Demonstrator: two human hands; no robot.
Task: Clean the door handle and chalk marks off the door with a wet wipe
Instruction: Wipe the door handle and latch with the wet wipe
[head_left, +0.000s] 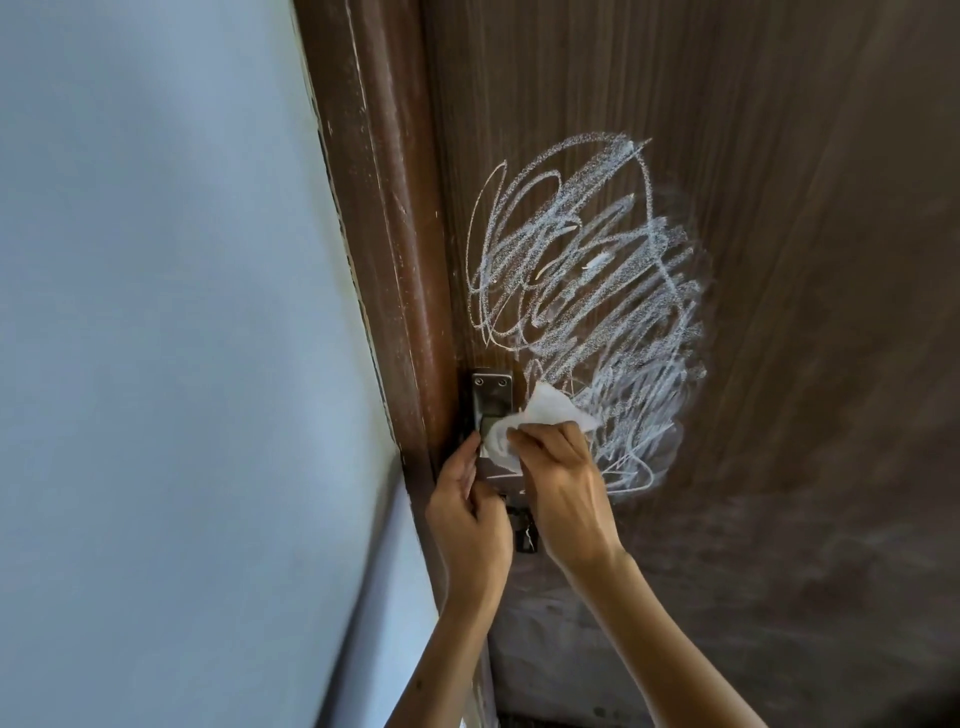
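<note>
Currently wiping door handle (491, 410) — right hand (563, 483) fingers (524, 436) pinching wet wipe (540, 415), left hand (467, 514) fingers curled bracing handle; chalk marks (587, 301) above fingertips untouched — mostly left.

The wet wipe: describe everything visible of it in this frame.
The wet wipe is a thin, white, crumpled sheet. The right hand pinches it and presses its lower fold against the metal door handle plate; a loose corner sticks out to the right over the edge of the chalk marks. The left hand grips the plate's left edge beside the wipe.
</note>
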